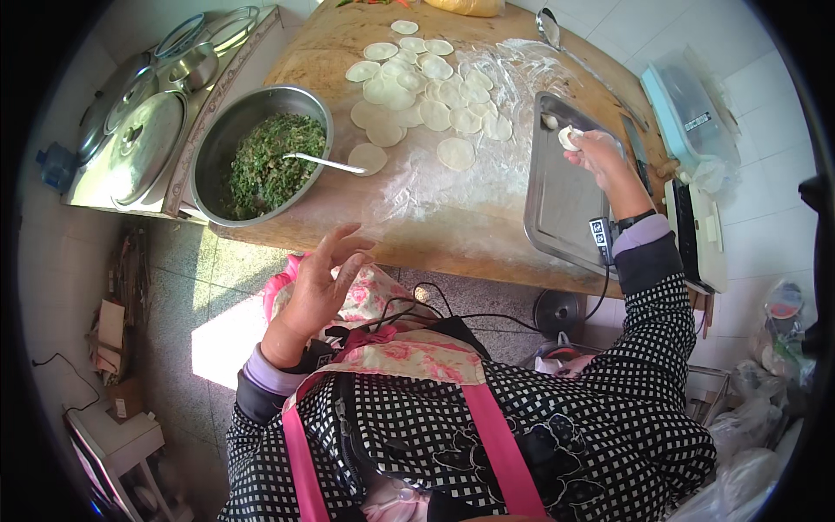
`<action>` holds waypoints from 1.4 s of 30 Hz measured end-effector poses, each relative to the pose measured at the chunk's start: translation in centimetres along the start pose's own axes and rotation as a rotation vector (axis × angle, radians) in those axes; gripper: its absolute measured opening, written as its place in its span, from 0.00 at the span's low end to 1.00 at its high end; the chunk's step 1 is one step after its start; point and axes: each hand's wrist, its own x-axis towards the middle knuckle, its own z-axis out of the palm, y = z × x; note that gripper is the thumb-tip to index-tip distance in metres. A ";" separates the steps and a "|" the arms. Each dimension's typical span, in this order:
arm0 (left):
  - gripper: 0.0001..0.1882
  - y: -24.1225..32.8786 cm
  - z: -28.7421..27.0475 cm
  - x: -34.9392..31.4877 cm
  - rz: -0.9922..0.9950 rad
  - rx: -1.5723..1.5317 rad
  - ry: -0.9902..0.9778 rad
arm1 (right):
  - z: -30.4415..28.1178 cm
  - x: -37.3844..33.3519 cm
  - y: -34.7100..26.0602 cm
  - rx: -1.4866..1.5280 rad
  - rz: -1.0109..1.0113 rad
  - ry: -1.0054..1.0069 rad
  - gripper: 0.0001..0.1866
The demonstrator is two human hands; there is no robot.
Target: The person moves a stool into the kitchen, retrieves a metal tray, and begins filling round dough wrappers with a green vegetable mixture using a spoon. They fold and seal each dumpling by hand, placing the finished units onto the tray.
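Note:
Above the far part of a metal tray (546, 228), my right hand (598, 157) pinches a small white dumpling (569, 137). Another dumpling (549, 121) lies in the tray's far left corner. My left hand (323, 283) holds nothing; its fingers are apart in front of the table's near edge. Beyond it stands a steel bowl (202, 165) of chopped green filling (265, 161). A spoon (326, 163) rests in the filling, its handle pointing right. Round dough wrappers (456, 154) lie in an overlapping spread across the floured wooden table (348, 217).
Along the tray's right side lie a knife (636, 143) and a light blue lidded box (687, 104). A ladle (550, 30) is at the far right. On the left counter are a pot lid (148, 148) and a saucepan (196, 67). A black cable (513, 324) hangs below the table.

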 end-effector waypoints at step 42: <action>0.11 -1.8 -2.2 0.4 -0.122 -0.060 0.091 | 15.5 0.4 -4.9 -0.922 -0.352 -0.392 0.14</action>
